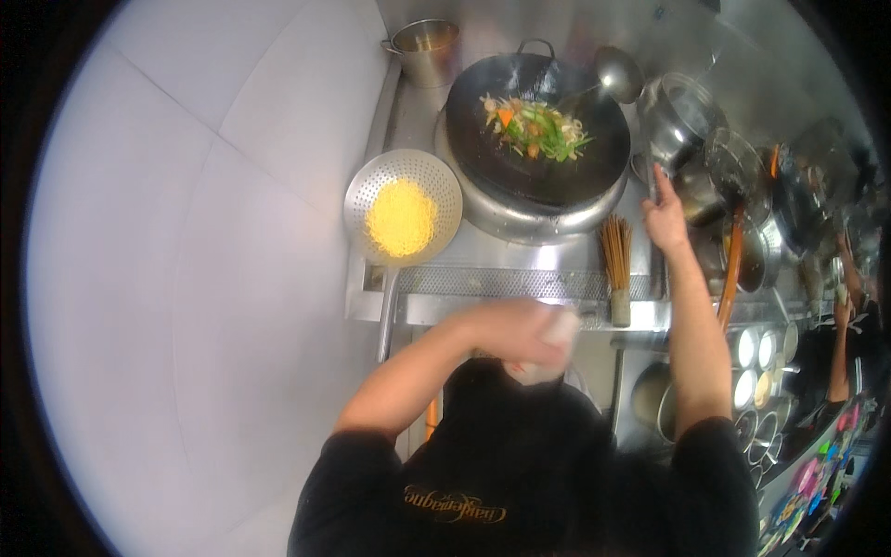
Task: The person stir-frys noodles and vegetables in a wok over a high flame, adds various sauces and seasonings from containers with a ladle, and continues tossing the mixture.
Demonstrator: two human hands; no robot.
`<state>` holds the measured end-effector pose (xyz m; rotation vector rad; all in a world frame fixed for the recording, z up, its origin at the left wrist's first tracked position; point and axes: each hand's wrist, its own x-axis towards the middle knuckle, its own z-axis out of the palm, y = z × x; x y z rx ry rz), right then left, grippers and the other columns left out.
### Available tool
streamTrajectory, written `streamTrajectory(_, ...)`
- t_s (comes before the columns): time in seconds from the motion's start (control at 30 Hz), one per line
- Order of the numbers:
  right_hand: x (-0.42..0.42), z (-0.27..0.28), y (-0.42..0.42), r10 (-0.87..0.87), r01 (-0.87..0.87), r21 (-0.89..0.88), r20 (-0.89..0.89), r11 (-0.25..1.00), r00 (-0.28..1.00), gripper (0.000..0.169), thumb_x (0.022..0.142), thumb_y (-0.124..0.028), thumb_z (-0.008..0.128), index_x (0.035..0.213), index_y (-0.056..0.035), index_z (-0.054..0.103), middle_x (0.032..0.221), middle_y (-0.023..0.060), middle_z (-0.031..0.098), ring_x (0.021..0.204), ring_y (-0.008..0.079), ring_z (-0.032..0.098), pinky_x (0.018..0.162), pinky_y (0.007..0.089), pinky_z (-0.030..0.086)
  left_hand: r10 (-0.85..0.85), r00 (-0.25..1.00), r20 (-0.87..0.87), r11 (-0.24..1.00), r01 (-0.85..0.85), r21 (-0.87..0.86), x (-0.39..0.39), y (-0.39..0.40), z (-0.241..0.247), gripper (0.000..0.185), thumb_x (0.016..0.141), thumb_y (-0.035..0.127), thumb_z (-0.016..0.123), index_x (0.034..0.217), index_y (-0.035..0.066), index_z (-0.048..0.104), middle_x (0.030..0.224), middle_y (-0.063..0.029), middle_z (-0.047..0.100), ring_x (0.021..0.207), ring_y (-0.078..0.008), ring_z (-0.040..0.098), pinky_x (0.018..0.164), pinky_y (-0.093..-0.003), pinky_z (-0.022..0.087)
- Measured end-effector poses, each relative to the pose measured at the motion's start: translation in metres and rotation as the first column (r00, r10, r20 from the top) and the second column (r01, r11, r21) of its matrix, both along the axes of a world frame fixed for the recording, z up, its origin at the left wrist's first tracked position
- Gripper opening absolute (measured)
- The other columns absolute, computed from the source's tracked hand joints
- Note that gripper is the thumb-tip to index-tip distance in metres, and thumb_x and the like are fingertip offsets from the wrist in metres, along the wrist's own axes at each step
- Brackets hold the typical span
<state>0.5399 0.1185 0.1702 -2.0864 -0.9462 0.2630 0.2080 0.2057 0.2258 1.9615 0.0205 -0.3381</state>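
Observation:
A black wok (536, 181) stands on a round steel burner ring and holds stir-fried vegetables (539, 131), green, white and orange. Over its upper right rim is the bowl of a metal ladle (618, 75). My right hand (666, 219) grips the ladle's long handle, index finger stretched along it. Close to my chest, my left hand (532, 334) is blurred, closed on a whitish cloth (560, 331). Left of the wok, a perforated metal strainer (356, 202) carries a mound of yellow noodles (401, 217); its handle points towards me.
A bamboo wok brush (617, 264) lies by the front edge of the steel cooktop (501, 254). Behind is a steel pot (428, 59). Stacked pots (686, 115), pans and containers (746, 348) crowd the right side. A white wall (209, 244) bounds the left. Another person's arm (841, 334) shows far right.

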Motion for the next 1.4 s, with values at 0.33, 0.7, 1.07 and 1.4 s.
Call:
streamTrajectory(0.33, -0.004, -0.038, 0.143, 0.24, -0.176, -0.331, 0.163, 0.927, 0.957, 0.068, 0.079, -0.009, 0.054, 0.145, -0.0153, 0.039, 0.13, 0.0239, 0.055, 0.115, 0.0394, 0.056, 0.098, 0.044, 0.046, 0.632, 0.606, -0.484, 0.268, -0.756, -0.597, 0.058, 0.101, -0.181, 0.051, 0.092, 0.061, 0.051, 0.105, 0.012, 0.053, 0.084, -0.0023, 0.06, 0.073, -0.0149, 0.06, 0.062, -0.033, 0.052)
streamTrajectory(0.7, -0.005, 0.012, -0.029, 0.417, -0.289, -0.56, 0.112, 0.776, 0.902, 0.079, 0.079, -0.001, 0.05, 0.149, -0.0294, 0.029, 0.086, 0.0279, 0.065, 0.084, 0.0446, 0.064, 0.077, 0.0525, 0.051, 0.741, 0.356, -0.569, -0.084, -0.792, -0.605, 0.143, 0.06, -0.121, 0.035, 0.087, 0.021, 0.052, 0.116, 0.004, 0.047, 0.108, -0.0201, 0.061, 0.08, -0.0357, 0.065, 0.061, -0.0524, 0.057)
streamTrajectory(1.07, 0.058, 0.044, -0.032, 0.716, -0.672, -0.495, -0.133, 0.551, 0.685, 0.078, 0.079, -0.006, 0.05, 0.151, -0.0236, 0.028, 0.114, 0.024, 0.063, 0.086, 0.0332, 0.068, 0.078, 0.0409, 0.055, 0.798, 0.393, -0.457, 0.009, -0.766, -0.642, 0.118, -0.019, -0.057, 0.037, 0.092, 0.021, 0.039, 0.118, -0.004, 0.045, 0.112, -0.0242, 0.06, 0.091, -0.0366, 0.064, 0.065, -0.0472, 0.054)
streamTrajectory(1.4, 0.073, 0.042, -0.076, 0.645, -0.45, -0.569, 0.197, 0.688, 0.738, 0.081, 0.078, -0.005, 0.061, 0.148, -0.0347, 0.034, 0.104, 0.0178, 0.066, 0.096, 0.0333, 0.066, 0.082, 0.0424, 0.054, 0.798, 0.488, -0.353, 0.093, -0.678, -0.729, 0.115, -0.08, -0.084, 0.045, 0.097, 0.03, 0.037, 0.125, -0.003, 0.05, 0.12, -0.0186, 0.061, 0.098, -0.0327, 0.063, 0.071, -0.047, 0.055)
